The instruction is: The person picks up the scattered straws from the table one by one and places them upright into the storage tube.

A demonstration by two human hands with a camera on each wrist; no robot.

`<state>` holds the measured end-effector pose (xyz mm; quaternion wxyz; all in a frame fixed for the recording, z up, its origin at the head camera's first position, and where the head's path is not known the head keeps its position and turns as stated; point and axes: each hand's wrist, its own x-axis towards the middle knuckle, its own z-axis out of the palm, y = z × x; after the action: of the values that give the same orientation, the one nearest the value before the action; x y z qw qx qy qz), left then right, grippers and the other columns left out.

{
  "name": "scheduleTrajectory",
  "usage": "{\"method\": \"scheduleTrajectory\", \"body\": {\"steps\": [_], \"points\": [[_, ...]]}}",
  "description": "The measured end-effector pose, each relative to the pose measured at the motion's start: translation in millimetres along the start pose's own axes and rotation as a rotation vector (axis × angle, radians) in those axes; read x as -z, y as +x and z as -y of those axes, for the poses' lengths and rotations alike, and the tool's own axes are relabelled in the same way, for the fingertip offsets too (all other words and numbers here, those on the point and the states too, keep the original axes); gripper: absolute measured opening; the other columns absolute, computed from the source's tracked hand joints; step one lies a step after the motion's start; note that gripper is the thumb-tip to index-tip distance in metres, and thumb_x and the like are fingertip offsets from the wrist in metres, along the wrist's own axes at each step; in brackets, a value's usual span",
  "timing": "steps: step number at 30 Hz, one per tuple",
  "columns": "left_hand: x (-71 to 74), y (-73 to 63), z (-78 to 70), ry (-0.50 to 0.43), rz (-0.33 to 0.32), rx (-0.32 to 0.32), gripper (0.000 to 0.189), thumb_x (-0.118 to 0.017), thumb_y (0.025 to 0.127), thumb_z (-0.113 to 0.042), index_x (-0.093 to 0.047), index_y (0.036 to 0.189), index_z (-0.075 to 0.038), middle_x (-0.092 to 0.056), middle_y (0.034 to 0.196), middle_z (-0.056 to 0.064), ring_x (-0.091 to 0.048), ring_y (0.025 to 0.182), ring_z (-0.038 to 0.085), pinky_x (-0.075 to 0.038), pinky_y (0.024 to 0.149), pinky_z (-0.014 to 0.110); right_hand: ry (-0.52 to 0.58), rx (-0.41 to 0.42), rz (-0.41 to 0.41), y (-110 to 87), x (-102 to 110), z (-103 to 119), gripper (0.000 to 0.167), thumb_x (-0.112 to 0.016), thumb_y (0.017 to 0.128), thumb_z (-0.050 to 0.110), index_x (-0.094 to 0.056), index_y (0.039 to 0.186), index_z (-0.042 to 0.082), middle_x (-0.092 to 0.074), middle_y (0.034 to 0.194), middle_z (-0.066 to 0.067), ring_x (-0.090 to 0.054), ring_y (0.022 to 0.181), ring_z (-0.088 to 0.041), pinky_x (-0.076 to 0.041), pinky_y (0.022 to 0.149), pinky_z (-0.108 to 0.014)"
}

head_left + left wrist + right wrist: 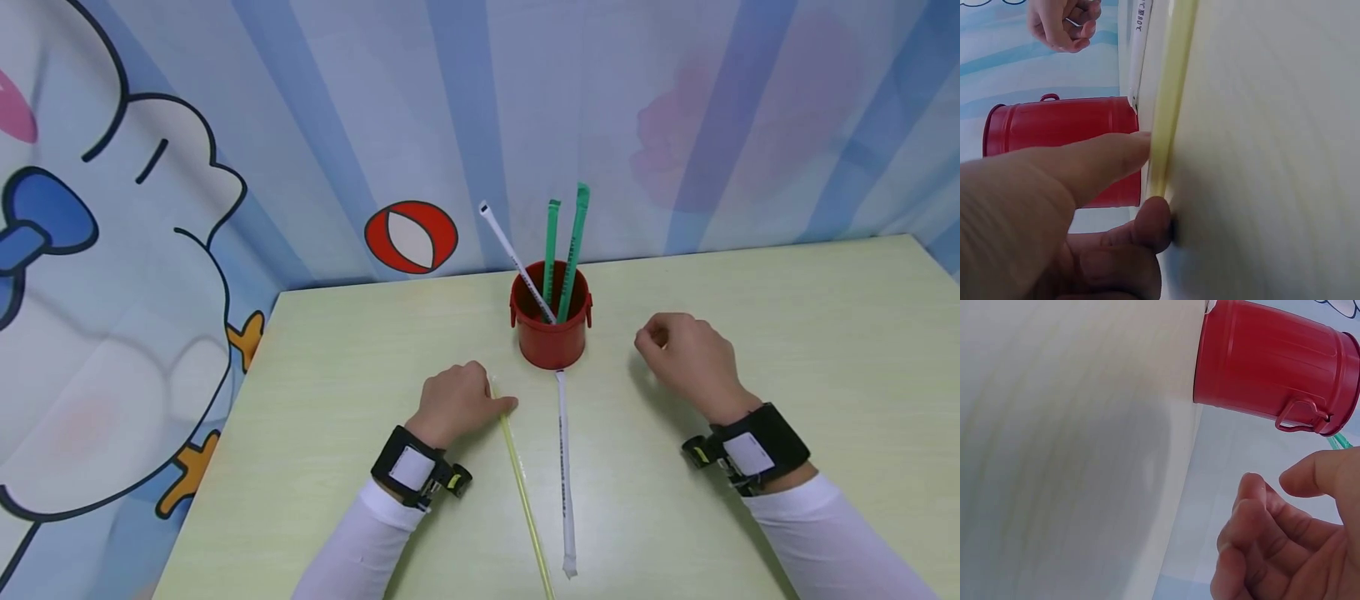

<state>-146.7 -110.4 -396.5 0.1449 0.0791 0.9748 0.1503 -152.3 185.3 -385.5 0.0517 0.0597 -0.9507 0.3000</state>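
Sleeves, white, enter from the bottom edge of my head view, each wrist carrying a black camera strap. Between them two straws lie on the table (750, 333): a yellow straw (525, 492) and, just to its right, a paper-wrapped white straw (564, 467), both running lengthwise away from me toward the bucket.

Left hand (457, 404) rests at the far end of the yellow straw. Left wrist view shows thumb and a fingertip (1154, 219) pressed against the straw (1169, 94) at table level, so I log this hand as pinching it. Right hand (686, 354) sits right of the bucket, well apart from both straws, fingers loosely curled and holding nothing; right wrist view confirms it (1272, 550).

Handling judgement: yellow straw looks thin, very light and slick, lying flat, so it will likely roll or skate if pushed. It should flex, and kink if squeezed hard. Best hold is a light pinch near the far end, where the fingers already sit.

Red bucket (550, 329) stands beyond, upright, holding two green straws (573, 250) and one white one (513, 258) that leans left.

Not resolved: the yellow straw's near end is cut off by the frame edge; how deep the standing straws reach inside the bucket is hidden.
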Motion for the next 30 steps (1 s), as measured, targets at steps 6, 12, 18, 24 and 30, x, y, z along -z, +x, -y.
{"method": "scheduleTrajectory", "body": {"steps": [6, 12, 18, 24, 30], "points": [[0.2, 0.2, 1.1, 0.009, -0.005, -0.01, 0.041, -0.071, 0.086, -0.044, -0.059, 0.061, -0.013, -0.048, 0.052, -0.001, -0.049, 0.05, 0.015, -0.032, 0.047, 0.03, 0.009, 0.006, -0.024, -0.1, -0.9, 1.6, 0.024, -0.053, 0.093, 0.017, -0.07, 0.094, 0.0, -0.068, 0.081, -0.01, -0.053, 0.058, -0.019, -0.038, 0.045, -0.032], [2.1, -1.0, 3.3, -0.012, -0.007, -0.041, 0.042, -0.068, 0.088, -0.034, -0.055, 0.054, -0.014, -0.038, 0.048, -0.005, -0.041, 0.047, 0.012, -0.027, 0.046, 0.029, 0.014, 0.004, -0.039, -0.6, -0.9, 3.9, 0.025, -0.053, 0.093, 0.017, -0.07, 0.093, 0.0, -0.068, 0.082, -0.011, -0.054, 0.059, -0.019, -0.038, 0.046, -0.031], [2.4, -0.8, 3.8, -0.014, -0.012, -0.043, 0.045, -0.067, 0.086, -0.027, -0.047, 0.047, -0.016, -0.029, 0.045, -0.008, -0.033, 0.045, 0.01, -0.023, 0.044, 0.029, 0.017, 0.008, -0.04, -1.5, -1.2, 4.3, 0.024, -0.053, 0.092, 0.017, -0.07, 0.092, 0.0, -0.068, 0.082, -0.011, -0.054, 0.059, -0.02, -0.039, 0.046, -0.032], [2.4, -1.4, 3.6, -0.025, -0.008, -0.047, 0.044, -0.066, 0.085, -0.024, -0.045, 0.046, -0.016, -0.027, 0.044, -0.008, -0.031, 0.042, 0.01, -0.021, 0.043, 0.028, 0.017, 0.008, -0.033, -1.7, -2.7, 4.8, 0.024, -0.052, 0.093, 0.016, -0.07, 0.093, 0.0, -0.068, 0.082, -0.011, -0.053, 0.06, -0.02, -0.039, 0.046, -0.032], [3.2, -1.5, 4.6, -0.031, 0.003, -0.051, 0.045, -0.065, 0.086, -0.025, -0.043, 0.047, -0.016, -0.026, 0.044, -0.008, -0.028, 0.041, 0.01, -0.019, 0.042, 0.027, 0.016, 0.007, -0.025, -1.5, -4.0, 5.5, 0.025, -0.052, 0.093, 0.016, -0.07, 0.095, -0.001, -0.068, 0.082, -0.011, -0.054, 0.061, -0.02, -0.039, 0.047, -0.032]]}}
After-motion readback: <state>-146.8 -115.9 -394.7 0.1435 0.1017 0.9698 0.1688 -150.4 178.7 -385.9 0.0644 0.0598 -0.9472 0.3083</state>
